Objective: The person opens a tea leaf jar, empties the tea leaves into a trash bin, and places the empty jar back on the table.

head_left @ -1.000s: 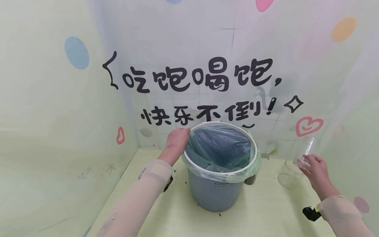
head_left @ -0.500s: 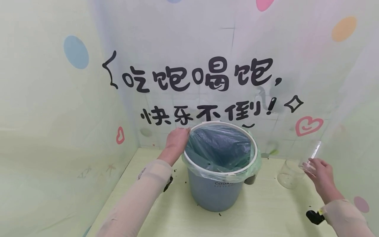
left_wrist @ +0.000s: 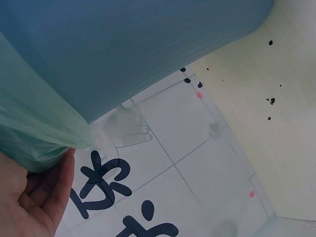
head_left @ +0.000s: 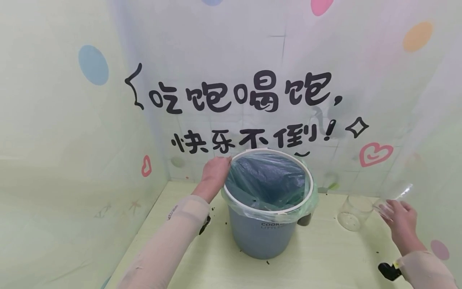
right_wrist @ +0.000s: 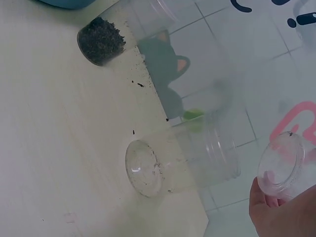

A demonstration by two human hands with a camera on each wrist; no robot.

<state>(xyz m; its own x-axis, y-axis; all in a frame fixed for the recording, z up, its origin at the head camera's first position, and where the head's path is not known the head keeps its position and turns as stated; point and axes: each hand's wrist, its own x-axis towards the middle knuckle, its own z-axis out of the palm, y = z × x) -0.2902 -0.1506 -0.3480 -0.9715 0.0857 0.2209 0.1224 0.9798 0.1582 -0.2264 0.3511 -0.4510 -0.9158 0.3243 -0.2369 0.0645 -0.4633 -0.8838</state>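
My left hand (head_left: 215, 172) grips the left rim of a blue-grey trash bin (head_left: 261, 239). A green plastic bag (head_left: 268, 180) lines the bin; in the left wrist view its folded-over edge (left_wrist: 44, 133) lies between my fingers and thumb. At the right, my right hand (head_left: 402, 220) holds a clear plastic jar (right_wrist: 284, 163) above the table, tilted to the right. Another clear jar (right_wrist: 180, 158) stands just left of that hand, with small dark specks inside. Beside the bin is a jar of dark flakes (right_wrist: 102, 42), mostly hidden behind the bin in the head view.
The pale table (head_left: 317, 265) has scattered dark crumbs (right_wrist: 139, 84) around the bin and jars. A printed white wall sheet (head_left: 223, 48) rises close behind the bin. Side sheets close in the left and right of the table.
My right hand has moved right and slightly toward me, carrying the clear jar, which leans further to the right. It is now farther from the standing jar. The left hand stays on the rim.
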